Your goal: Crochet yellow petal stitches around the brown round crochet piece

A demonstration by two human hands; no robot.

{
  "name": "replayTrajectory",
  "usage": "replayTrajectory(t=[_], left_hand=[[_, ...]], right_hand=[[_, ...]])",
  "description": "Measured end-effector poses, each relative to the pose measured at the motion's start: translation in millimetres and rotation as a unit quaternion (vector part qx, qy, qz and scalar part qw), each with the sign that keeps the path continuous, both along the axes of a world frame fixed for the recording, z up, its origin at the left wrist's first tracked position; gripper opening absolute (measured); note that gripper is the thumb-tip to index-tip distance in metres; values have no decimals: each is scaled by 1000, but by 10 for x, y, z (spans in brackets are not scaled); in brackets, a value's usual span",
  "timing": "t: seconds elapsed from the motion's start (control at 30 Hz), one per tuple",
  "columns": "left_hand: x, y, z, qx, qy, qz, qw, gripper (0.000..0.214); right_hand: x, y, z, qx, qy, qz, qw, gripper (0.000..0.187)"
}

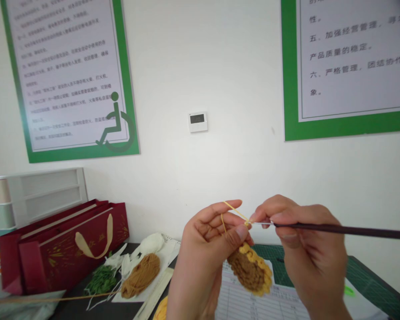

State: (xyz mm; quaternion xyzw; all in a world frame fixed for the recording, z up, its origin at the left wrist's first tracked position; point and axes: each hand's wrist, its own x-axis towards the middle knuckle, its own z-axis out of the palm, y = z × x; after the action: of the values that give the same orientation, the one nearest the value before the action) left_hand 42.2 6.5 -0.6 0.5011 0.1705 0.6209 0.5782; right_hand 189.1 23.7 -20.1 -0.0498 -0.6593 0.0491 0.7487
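My left hand (213, 235) pinches a small crochet piece (250, 269), brown in the middle with a yellow edge, which hangs below the thumb. Yellow yarn (232, 207) runs over the left forefinger and down to the top of the piece. My right hand (306, 249) is closed around a crochet hook (320, 227) with a dark handle and a thin metal shaft. The shaft points left, and its tip meets the yellow yarn at the left fingertips. The exact loop on the tip is too small to make out.
Left on the dark table lie a brown yarn skein (142, 274), green yarn (102, 280) and white yarn (152, 243). Behind stand a red gift bag (70, 249) and a drawer unit (50, 189). Printed paper (253, 300) and a green cutting mat (370, 280) lie beneath my hands.
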Motion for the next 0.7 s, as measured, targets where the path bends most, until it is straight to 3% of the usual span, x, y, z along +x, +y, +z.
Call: replayTrajectory(t=[0.17,0.33,0.47,0.53,0.6,0.7], left_hand=[[-4,-10,10,-6,-2,-1,1000,34],[20,-39,24,-35,-43,-6,998,42],[72,-71,16,-21,-39,55,997,42],[95,-85,11,9,-21,107,994,39],[109,-96,13,36,-2,145,989,39],[105,-105,30,47,3,154,987,40]], right_hand=[[-16,35,-25,68,-24,-30,997,25],[-65,117,-86,60,-43,-66,995,35],[-149,144,-144,129,-2,-185,974,42],[-199,123,-174,115,10,-211,971,43],[-240,85,-196,66,19,-182,981,39],[-254,21,-188,5,76,-95,993,23]])
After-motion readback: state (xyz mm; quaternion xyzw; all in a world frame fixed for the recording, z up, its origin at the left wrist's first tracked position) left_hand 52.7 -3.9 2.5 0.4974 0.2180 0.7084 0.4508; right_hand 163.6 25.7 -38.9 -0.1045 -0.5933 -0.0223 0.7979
